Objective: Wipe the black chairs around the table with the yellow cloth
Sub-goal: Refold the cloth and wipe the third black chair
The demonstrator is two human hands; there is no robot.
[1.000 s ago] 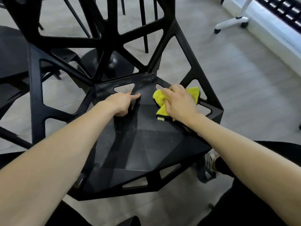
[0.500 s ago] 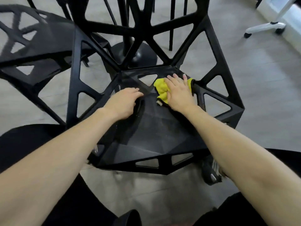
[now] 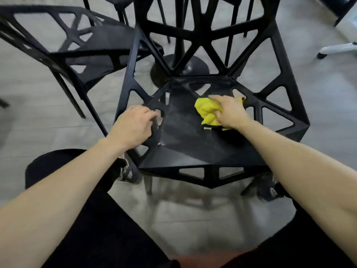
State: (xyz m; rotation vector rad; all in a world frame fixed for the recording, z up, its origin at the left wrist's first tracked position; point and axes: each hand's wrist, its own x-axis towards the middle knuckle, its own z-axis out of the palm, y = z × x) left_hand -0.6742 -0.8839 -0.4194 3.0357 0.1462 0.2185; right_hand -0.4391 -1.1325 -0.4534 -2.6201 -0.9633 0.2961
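right hand (image 3: pixel 229 113): pinching the bunched yellow cloth (image 3: pixel 207 112) on the chair seat (image 3: pixel 189 136), far right
left hand (image 3: pixel 133 126): curled round the seat's left edge
risk: cloth snagging a triangular cutout

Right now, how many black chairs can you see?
2 clearly: the near chair under both hands, and a second chair at the upper left. Thin black legs along the top edge may belong to more chairs, mostly out of view.

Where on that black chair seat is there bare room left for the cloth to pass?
The front half of the black faceted chair seat is bare, between the left hand and right forearm. The back right is crowded: the right hand grips the yellow cloth.
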